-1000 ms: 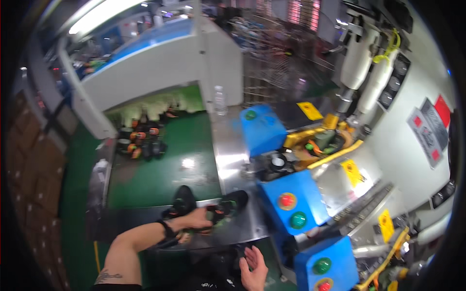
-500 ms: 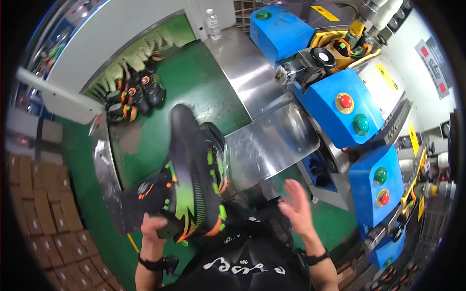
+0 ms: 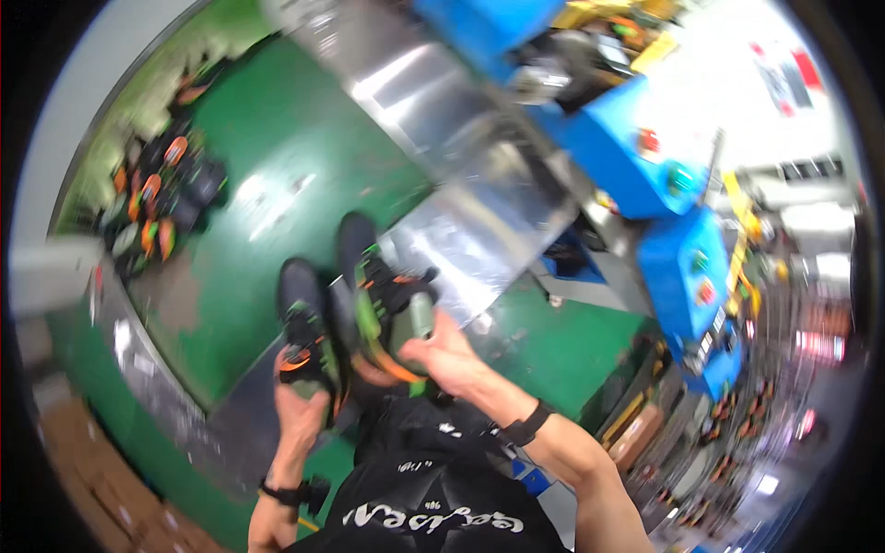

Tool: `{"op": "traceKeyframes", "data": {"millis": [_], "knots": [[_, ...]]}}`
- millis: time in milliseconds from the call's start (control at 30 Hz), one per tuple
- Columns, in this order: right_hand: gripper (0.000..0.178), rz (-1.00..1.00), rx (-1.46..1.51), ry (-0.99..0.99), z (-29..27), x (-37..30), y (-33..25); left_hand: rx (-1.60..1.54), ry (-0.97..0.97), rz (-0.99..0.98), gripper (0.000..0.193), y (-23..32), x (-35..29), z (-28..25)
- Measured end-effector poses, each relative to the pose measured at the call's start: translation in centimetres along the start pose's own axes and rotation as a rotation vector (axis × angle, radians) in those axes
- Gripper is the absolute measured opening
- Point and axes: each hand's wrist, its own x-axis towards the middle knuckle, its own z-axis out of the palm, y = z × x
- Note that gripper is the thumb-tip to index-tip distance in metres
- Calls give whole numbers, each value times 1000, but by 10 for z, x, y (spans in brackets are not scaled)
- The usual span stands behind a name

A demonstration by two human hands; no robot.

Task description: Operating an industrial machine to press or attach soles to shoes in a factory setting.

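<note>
Two black sports shoes with green and orange trim stand out in front of my body, side by side, toes pointing away. My left hand (image 3: 301,405) is wrapped round the heel end of the left shoe (image 3: 307,318). The right shoe (image 3: 371,318) is in my right hand (image 3: 445,355), whose fingers close on its collar near the heel. A pale greenish piece shows at that shoe's opening, blurred by motion. The fingers' undersides are hidden.
A green work surface (image 3: 304,138) lies ahead, with a heap of similar shoes (image 3: 157,198) at its far left by a fringed opening. Shiny metal plates (image 3: 479,235) adjoin it on the right. Blue machine housings (image 3: 608,147) with red and green buttons stand further right; cartons (image 3: 101,461) are stacked lower left.
My right hand, open and apart before, has come left and taken hold of a shoe. Both shoes have gone from overlapping to side by side. The whole view has turned to the right.
</note>
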Motion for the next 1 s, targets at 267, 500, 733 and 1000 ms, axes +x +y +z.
{"op": "traceKeyframes", "data": {"millis": [267, 500, 733, 1000], "knots": [[63, -265, 744, 78, -33, -190, 33, 143, -411, -159, 78, 170, -33, 29], [78, -206, 284, 912, -4, -461, 120, 149, -1110, 293, 73, 178, -96, 149], [86, -434, 1075, 1894, 233, -579, 225, 446, -1948, -741, 90, 156, -322, 216], [52, -131, 931, 2601, 187, -581, 274, 910, -2357, 679, 78, 76, -488, 259]]}}
